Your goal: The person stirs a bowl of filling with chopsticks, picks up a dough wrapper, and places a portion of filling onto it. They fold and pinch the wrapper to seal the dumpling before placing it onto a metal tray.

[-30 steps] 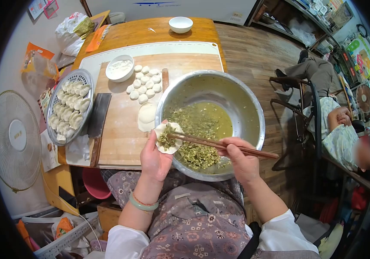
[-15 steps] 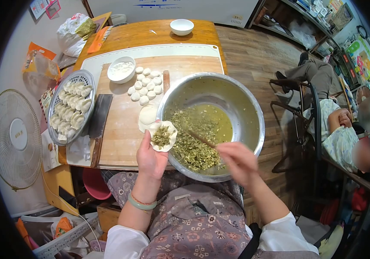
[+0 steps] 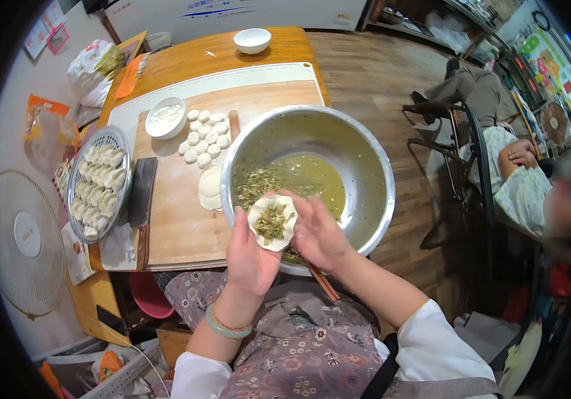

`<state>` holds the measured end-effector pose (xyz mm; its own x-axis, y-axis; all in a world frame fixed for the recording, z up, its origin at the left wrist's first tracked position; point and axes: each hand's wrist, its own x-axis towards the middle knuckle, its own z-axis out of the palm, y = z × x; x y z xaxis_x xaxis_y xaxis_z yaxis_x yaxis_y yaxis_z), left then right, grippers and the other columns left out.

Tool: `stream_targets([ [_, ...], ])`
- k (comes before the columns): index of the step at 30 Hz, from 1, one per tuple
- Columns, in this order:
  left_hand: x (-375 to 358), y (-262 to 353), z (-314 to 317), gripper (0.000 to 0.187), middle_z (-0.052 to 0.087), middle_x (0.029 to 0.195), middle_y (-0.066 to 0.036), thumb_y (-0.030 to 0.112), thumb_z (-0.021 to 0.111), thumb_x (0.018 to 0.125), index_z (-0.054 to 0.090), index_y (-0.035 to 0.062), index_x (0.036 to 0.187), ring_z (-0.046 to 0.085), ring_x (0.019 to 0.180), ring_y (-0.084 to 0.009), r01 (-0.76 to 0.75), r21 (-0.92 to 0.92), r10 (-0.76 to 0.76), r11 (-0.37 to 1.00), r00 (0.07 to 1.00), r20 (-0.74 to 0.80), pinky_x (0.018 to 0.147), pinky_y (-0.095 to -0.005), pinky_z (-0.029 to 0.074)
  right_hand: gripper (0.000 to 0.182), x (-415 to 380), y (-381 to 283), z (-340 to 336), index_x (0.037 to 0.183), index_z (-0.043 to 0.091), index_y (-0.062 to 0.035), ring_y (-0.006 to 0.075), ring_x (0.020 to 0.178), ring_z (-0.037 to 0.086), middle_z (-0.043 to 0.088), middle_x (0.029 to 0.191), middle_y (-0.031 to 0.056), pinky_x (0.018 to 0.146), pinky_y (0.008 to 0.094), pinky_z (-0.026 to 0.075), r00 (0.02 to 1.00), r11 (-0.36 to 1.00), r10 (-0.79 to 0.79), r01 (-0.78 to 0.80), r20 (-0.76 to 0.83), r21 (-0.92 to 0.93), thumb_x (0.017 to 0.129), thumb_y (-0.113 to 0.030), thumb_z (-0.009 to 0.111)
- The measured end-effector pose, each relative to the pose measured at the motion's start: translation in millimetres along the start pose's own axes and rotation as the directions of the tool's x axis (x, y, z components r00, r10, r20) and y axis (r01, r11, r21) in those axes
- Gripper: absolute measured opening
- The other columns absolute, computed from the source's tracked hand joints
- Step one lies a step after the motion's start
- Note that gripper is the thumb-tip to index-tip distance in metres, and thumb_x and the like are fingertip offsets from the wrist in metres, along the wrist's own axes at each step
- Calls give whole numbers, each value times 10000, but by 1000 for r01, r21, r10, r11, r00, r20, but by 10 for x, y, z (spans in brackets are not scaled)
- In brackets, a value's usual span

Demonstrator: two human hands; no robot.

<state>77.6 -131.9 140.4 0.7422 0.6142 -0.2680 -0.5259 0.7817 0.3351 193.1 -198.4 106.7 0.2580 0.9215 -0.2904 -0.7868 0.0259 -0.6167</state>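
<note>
Dumpling wrapper (image 3: 273, 245), loaded with chopped green filling (image 3: 271, 221), was held in the left hand (image 3: 252, 258) above the near-left part of a steel mixing bowl (image 3: 365, 174). The left grip was half closed, the thumb at one edge and the palm beneath, apparently so that the soft disc sagged into a shallow cup around its load. The right hand (image 3: 322, 236) met the opposite edge with its grip loosely spread, seemingly to steady the rim. Brown chopsticks (image 3: 325, 284) projected from beneath it; whether the fingers held them could not be told. Work over the bowl probably let stray crumbs fall back into it.

Wrapper and filling contrasted: the former pale, thin and wavy-edged, the latter coarse and moist. On the wooden board (image 3: 172, 223), flat dough rounds (image 3: 210, 187) lay near the bowl, presumably for easy reach, beyond them small, plump dough pieces (image 3: 203, 139). Crescent dumplings (image 3: 102, 179) sat in rows on a perforated tray (image 3: 126, 176), likely spaced against sticking.
</note>
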Motion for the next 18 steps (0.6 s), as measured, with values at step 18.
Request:
stream_targets([
  [18,-21,69,-263,242,570,897,-36,15,684,658,631,91,881,532,838,-233,-655,501,40,-565,586,810,736,-350,439,610,-133,17,-39,1364,231,-2,234,1190,431,412,1307,146,1002,373,350,994,960,22,-50,105,275,947,-436,332],
])
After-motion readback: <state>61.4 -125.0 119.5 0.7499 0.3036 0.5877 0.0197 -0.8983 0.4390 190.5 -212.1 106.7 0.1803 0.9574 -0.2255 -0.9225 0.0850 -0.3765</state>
